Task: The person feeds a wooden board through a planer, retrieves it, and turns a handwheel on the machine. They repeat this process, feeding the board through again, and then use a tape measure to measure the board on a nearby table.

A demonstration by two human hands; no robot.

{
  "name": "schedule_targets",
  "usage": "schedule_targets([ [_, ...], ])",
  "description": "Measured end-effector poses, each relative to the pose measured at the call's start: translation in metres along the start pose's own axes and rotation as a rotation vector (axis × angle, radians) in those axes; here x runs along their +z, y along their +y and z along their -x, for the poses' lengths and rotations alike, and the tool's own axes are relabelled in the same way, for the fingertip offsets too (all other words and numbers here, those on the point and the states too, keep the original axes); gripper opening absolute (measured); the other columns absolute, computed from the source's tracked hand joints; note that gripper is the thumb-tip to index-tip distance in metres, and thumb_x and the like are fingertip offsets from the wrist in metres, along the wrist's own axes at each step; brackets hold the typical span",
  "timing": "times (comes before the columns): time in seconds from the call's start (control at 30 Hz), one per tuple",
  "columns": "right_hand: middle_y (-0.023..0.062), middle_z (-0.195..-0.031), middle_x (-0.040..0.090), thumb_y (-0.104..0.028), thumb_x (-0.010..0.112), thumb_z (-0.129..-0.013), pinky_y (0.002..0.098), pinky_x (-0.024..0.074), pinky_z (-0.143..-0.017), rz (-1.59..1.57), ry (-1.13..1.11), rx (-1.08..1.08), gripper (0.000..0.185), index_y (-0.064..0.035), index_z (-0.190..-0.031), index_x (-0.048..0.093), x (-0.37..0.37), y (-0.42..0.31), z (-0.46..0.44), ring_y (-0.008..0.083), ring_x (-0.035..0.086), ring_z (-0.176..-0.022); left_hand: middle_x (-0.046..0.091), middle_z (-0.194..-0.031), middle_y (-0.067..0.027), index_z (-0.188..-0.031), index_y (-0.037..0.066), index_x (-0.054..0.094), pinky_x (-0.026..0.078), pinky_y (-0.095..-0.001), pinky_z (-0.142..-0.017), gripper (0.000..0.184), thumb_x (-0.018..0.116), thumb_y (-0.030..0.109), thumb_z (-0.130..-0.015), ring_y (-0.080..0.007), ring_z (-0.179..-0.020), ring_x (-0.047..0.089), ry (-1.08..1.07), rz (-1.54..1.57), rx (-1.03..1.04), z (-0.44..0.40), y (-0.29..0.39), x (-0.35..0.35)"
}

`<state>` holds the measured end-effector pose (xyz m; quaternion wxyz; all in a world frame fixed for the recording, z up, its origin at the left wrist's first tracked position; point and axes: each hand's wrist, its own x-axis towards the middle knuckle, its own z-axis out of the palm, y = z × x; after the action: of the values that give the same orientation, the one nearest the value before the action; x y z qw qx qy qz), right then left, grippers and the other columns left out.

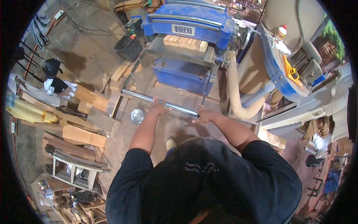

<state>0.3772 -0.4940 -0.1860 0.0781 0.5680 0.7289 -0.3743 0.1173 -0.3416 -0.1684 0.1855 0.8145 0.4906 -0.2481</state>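
My left hand (pixel 159 107) rests on the metal roller bar (pixel 175 106) left of its middle, with its fingers spread. At the bar's right end, my right hand (pixel 203 115) touches it with fingers apart. Beyond the bar stands a blue planing machine (pixel 186 18), joined to it by two side rails. A light wood block (pixel 185 43) lies on the machine's grey bed (pixel 175 52), under the blue head. Neither hand is near the block.
A round metal tin (pixel 137 116) is on the floor left of my left arm. A ribbed hose (pixel 234 86) curves down at the right. Wood boards (pixel 84 135) and a black bin (pixel 128 48) stand left. A blue-edged machine (pixel 278 76) is at right.
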Motion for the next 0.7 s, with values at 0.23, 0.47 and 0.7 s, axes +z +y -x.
schedule_targets([
  [0.23, 0.0178, -0.14, 0.041, -0.064, 0.052, -0.082, 0.0523, 0.0176, -0.112, -0.035, 0.035, 0.023, 0.08, -0.0138, -0.141, 0.033, 0.002, -0.007, -0.001, 0.0471, 0.012, -0.137, 0.0, -0.153, -0.0225, -0.149, 0.021, 0.014, 0.013, -0.0509, -0.113, 0.091, 0.047, 0.07, -0.08, -0.0376, -0.142, 0.003, -0.025, -0.054, 0.011, -0.001, -0.002, -0.003],
  [0.47, 0.0203, -0.129, 0.051, -0.055, 0.047, -0.089, 0.0485, 0.0024, -0.115, 0.001, 0.195, -0.043, 0.067, -0.0139, -0.14, 0.035, 0.04, 0.027, -0.035, 0.0368, 0.034, -0.131, 0.003, -0.15, -0.0299, -0.149, 0.015, 0.013, 0.015, -0.0541, -0.111, 0.095, 0.045, 0.072, -0.08, -0.0428, -0.141, 0.001, 0.034, -0.081, 0.14, -0.043, -0.017, 0.025],
  [0.7, 0.0193, -0.144, 0.035, -0.066, 0.049, -0.082, 0.0497, 0.0205, -0.112, -0.039, 0.093, 0.04, 0.086, -0.0079, -0.143, 0.031, 0.03, 0.016, -0.027, 0.0362, 0.009, -0.141, 0.001, -0.153, -0.0224, -0.149, 0.018, 0.013, 0.012, -0.0523, -0.113, 0.093, 0.048, 0.07, -0.08, -0.0384, -0.142, 0.001, -0.022, -0.04, 0.084, -0.024, -0.009, 0.005],
])
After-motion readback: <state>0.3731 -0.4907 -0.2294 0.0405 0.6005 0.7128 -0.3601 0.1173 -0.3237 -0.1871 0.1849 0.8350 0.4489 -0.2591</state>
